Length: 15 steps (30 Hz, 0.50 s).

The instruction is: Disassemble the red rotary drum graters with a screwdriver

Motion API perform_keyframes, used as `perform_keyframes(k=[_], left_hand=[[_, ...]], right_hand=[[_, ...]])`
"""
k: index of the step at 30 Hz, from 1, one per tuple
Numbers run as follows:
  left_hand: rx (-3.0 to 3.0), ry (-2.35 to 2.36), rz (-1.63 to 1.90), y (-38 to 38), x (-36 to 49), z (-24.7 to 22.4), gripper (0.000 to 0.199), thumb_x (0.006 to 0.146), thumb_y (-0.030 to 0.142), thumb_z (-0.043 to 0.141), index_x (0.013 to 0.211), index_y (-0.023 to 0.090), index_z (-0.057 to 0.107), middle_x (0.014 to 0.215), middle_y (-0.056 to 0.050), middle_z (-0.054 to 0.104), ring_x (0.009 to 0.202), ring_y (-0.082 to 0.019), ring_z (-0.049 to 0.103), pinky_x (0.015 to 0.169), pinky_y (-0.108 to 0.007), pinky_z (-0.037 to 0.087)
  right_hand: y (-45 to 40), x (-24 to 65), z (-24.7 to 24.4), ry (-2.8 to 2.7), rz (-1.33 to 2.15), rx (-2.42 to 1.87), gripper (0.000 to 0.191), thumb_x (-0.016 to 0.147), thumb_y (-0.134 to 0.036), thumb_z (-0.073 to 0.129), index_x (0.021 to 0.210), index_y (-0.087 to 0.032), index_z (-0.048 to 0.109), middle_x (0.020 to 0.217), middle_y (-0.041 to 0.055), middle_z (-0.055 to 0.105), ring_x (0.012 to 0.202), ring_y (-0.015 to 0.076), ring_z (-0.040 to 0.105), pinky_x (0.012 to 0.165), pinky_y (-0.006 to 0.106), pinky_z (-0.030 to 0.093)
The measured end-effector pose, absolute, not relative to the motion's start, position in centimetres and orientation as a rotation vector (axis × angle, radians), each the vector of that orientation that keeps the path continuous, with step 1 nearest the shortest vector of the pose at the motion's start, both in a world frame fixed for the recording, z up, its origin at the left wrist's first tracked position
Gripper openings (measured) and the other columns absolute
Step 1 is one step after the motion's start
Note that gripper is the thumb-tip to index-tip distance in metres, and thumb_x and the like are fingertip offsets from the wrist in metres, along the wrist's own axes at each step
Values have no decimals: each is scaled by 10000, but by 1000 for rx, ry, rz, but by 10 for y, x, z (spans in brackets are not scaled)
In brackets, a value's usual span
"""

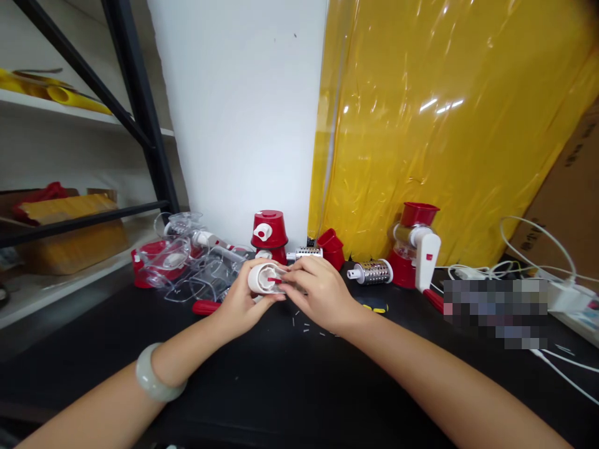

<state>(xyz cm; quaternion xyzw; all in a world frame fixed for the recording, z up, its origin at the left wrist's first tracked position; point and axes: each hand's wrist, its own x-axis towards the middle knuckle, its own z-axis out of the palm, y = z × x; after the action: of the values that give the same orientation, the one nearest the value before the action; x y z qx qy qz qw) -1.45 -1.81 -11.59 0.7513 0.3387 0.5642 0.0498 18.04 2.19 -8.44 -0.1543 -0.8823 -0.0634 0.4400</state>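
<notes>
My left hand (pixel 239 305) is wrapped round a white round plastic part (pixel 256 279), its hollow opening turned to the right. At that opening, the fingertips of my right hand (pixel 322 288) pinch a small red piece (pixel 274 280). Part of the red piece lies inside the white rim; the rest is behind my fingers. Below my hands, several small metal pins or screws (pixel 306 330) are scattered on the black table (pixel 281 386). A red handle (pixel 206 307) lies just left of my left hand.
Behind my hands stand stacked red bases (pixel 270 229), a grater drum (pixel 309 252) and a red hopper (pixel 331 246). Clear plastic housings (pixel 210 274) are piled at left. To the right are another drum (pixel 374 272), an assembled rotary grater (pixel 414 249) and white cables (pixel 486 269).
</notes>
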Motion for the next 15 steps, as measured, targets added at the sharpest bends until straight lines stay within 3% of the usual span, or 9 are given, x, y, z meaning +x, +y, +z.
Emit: perform_keyframes(k=[7, 15], left_hand=[[2399, 1160, 1676, -21, -15, -114, 511, 799, 273, 754, 1218, 222, 466, 1098, -105, 681, 977, -237, 691, 840, -364, 572], [2444, 1174, 1617, -20, -17, -114, 594, 798, 292, 761, 1314, 251, 468, 1135, -96, 678, 994, -238, 686, 885, -366, 565]], right_hand=[[25, 178, -95, -2188, -210, -383, 267, 980, -296, 513, 873, -174, 726, 890, 72, 672, 847, 176, 603, 776, 323, 463], [28, 179, -94, -2132, -16, -291, 162, 938, -267, 574, 883, -176, 696, 899, 64, 678, 822, 164, 607, 767, 310, 477]])
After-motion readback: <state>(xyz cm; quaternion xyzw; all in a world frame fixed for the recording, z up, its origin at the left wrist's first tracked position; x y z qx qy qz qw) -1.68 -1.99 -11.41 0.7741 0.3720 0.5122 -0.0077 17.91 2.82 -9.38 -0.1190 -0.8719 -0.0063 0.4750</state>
